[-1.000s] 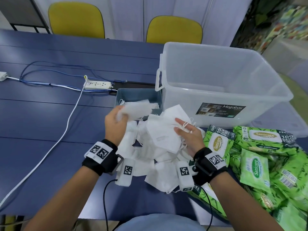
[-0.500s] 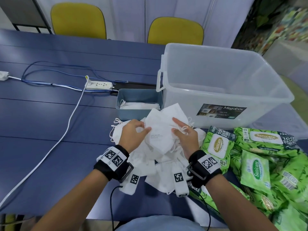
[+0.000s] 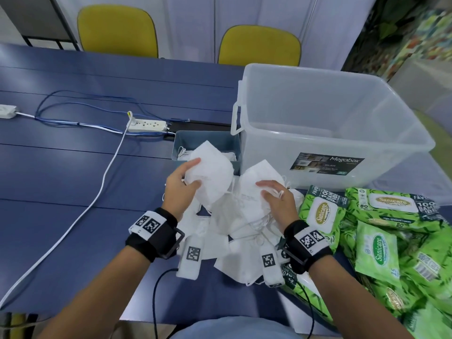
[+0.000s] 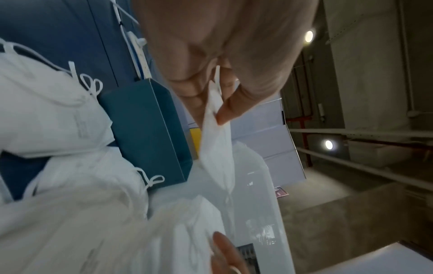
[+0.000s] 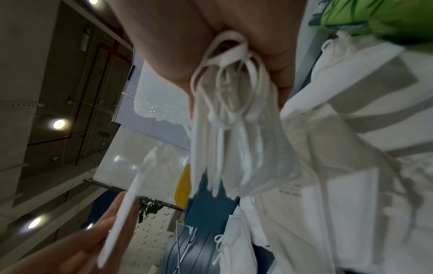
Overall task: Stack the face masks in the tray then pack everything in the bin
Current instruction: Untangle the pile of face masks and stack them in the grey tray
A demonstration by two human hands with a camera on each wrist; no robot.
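My left hand (image 3: 193, 173) pinches one white face mask (image 3: 211, 172) between thumb and fingers and holds it up just in front of the grey-blue tray (image 3: 208, 140). The left wrist view shows the same mask (image 4: 215, 142) edge-on under my thumb, with the tray (image 4: 145, 129) behind it. My right hand (image 3: 271, 194) grips a small bundle of masks (image 3: 252, 189) over the loose pile of masks (image 3: 234, 238). In the right wrist view their ear loops (image 5: 225, 89) hang from my curled fingers. A few masks lie in the tray. The clear plastic bin (image 3: 342, 99) stands to the tray's right.
Green wet-wipe packs (image 3: 381, 231) lie heaped at the right, beside the mask pile. A white power strip (image 3: 148, 125) with white and blue cables runs across the blue table (image 3: 61, 182) to the left. Two yellow chairs (image 3: 259, 46) stand behind the table.
My left hand left a mask in the tray, dropped back to the pile, and now lifts another mask toward the tray. My right hand has kept its bundle and barely moved.
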